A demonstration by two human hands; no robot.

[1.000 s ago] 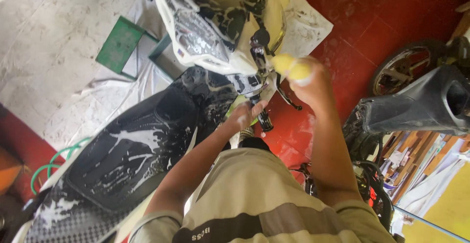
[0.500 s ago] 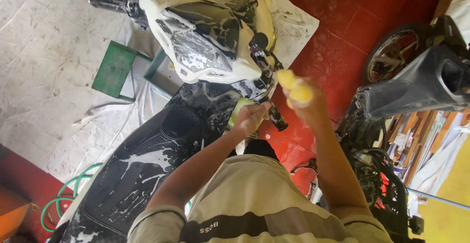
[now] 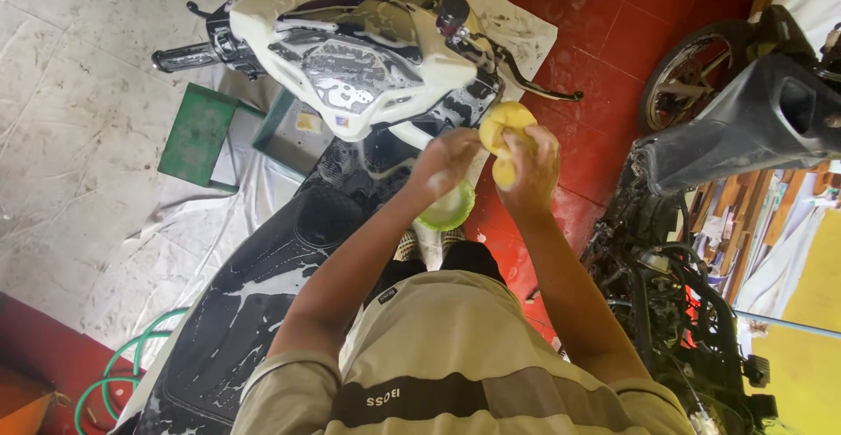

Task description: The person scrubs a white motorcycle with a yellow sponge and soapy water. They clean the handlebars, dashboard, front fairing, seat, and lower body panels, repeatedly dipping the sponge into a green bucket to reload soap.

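The scene is evenly lit by soft daylight, faint glare is seen on the wet scooter [image 3: 350, 76], and edges are bent by wide-angle distortion.

Yellow sponge [image 3: 505, 141], soft and lumpy, squeezed between right hand [image 3: 528, 170] and left hand [image 3: 448, 162]; upper lobe bulging above the fingers, lower part pinched under the right palm, wet with suds.

You have one view only, from the camera on your head. It looks steeply down past your chest and arms onto the soapy scooter [image 3: 350, 76] and the floor [image 3: 79, 93] below, close enough that your hands [image 3: 491, 159] sit mid-frame. A second motorbike [image 3: 745, 128] crowds the right edge.
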